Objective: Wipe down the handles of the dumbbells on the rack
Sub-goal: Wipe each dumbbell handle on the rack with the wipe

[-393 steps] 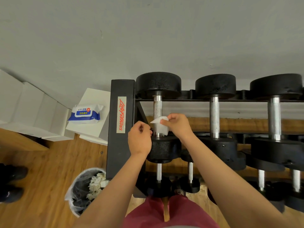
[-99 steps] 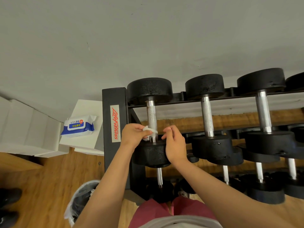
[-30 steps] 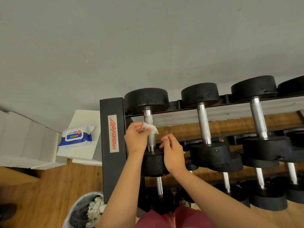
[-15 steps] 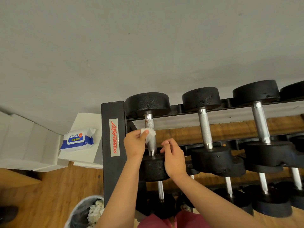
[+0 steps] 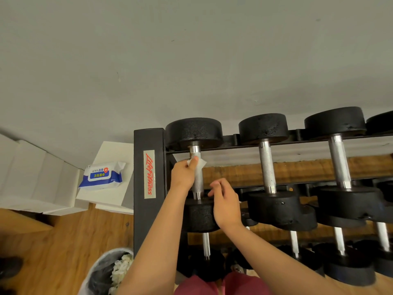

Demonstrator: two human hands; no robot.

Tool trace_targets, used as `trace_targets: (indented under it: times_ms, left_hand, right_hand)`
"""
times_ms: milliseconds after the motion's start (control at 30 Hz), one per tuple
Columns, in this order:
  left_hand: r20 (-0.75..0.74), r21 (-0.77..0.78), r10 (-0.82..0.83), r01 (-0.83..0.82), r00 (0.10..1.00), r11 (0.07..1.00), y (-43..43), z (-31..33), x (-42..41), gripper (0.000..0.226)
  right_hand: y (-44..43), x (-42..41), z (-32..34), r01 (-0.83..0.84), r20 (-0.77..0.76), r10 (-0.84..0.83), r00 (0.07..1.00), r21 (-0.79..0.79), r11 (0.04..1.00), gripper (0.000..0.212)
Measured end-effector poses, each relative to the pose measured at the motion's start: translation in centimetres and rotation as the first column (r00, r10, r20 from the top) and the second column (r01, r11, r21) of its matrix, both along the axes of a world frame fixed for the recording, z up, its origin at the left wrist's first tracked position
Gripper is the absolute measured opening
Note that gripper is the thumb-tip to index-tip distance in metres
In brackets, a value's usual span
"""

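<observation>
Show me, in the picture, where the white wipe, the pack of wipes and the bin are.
white wipe [image 5: 201,165]: head view, the corner right of the thumb.
pack of wipes [image 5: 102,176]: head view, its blue label.
bin [image 5: 91,268]: head view, its left rim.

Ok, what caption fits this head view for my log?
Left hand pinches a white wipe against the leftmost top-row dumbbell handle; right hand hovers empty beside it.

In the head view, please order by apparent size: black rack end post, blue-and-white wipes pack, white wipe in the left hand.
Largest: black metal rack end post.
Then: blue-and-white plastic wipes pack.
Smallest: thin white wipe, partly hidden by the left hand gripping it.
</observation>
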State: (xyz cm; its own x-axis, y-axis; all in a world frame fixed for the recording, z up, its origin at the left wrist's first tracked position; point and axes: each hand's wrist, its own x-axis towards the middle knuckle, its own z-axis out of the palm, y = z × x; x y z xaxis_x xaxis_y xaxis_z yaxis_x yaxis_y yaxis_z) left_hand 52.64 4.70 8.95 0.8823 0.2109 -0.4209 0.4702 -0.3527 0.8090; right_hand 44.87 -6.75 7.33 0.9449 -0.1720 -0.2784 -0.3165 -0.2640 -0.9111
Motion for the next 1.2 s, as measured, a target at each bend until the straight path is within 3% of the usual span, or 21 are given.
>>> trace_targets:
  times_ms: [133, 267, 433, 600, 867, 967, 1200]
  left_hand:
    - [0.041, 0.085, -0.110, 0.106, 0.993, 0.991, 0.7, -0.7, -1.1, 0.033]
    - [0.126, 0.154, -0.042, 0.022, 0.991, 0.988, 0.5, -1.1, -1.3, 0.039]
    - [0.161, 0.003, 0.083, -0.085, 0.983, 0.996, -0.2, -0.3, 0.8, 0.035]
    - [0.102, -0.034, 0.031, -0.028, 0.994, 0.999, -0.7, -1.2, 0.6, 0.038]
    - [0.131, -0.078, 0.278, -0.269, 0.952, 0.960, -1.6, -0.7, 1.6, 0.045]
    - [0.120, -0.135, 0.251, -0.235, 0.961, 0.963, -2.0, -0.8, 1.6, 0.034]
    - [0.112, -0.117, 0.166, -0.153, 0.980, 0.981, -2.2, -0.4, 1.9, 0.037]
  right_hand:
    - [0.0, -0.1, 0.1, 0.001, 0.002, -0.001, 1.000, 0.018, 1.000, 0.022]
    - [0.1, 0.1, 0.0, 0.004, -0.006, -0.004, 1.000, 0.010, 1.000, 0.022]
    - [0.0, 0.0, 0.0, 0.006, -0.001, -0.006, 1.000, 0.009, 1.000, 0.023]
    - [0.0, 0.0, -0.1, 0.004, -0.001, -0.004, 1.000, -0.002, 1.000, 0.023]
    - [0.0, 0.0, -0.1, -0.002, 0.008, 0.002, 1.000, -0.014, 1.000, 0.024]
    - [0.0, 0.0, 0.0, -0.002, 0.002, 0.002, 1.000, -0.018, 1.000, 0.024]
    - [0.0, 0.1, -0.1, -0.005, -0.009, 0.005, 1.000, -0.035, 0.999, 0.022]
